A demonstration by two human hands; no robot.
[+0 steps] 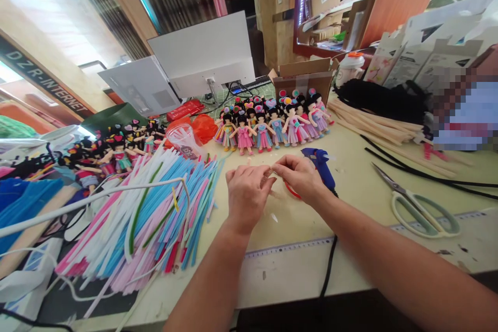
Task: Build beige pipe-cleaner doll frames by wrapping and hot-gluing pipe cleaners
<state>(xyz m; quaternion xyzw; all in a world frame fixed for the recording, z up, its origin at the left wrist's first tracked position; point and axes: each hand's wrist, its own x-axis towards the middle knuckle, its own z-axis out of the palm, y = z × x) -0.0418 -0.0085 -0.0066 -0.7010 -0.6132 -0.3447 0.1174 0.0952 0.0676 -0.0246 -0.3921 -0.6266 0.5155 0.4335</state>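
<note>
Both hands meet over the middle of the pale tabletop [249,218]. My left hand [248,189] has its fingers bent and pressed together, thumb towards the right. My right hand [299,175] pinches at the left fingertips. Whatever lies between the fingertips is too small to make out. A blue glue gun [322,166] lies just beyond my right hand, and part of a red ring [291,190] shows under that hand. Behind the hands stands a group of small dolls [264,132] with black hair and coloured skirts.
Pipe cleaners [128,218] in many colours are piled at the left, with more dolls [116,153] behind. Scissors [416,205] lie at the right, near black and beige stems [377,119]. A monitor [206,57] and a cardboard box [303,80] stand at the back.
</note>
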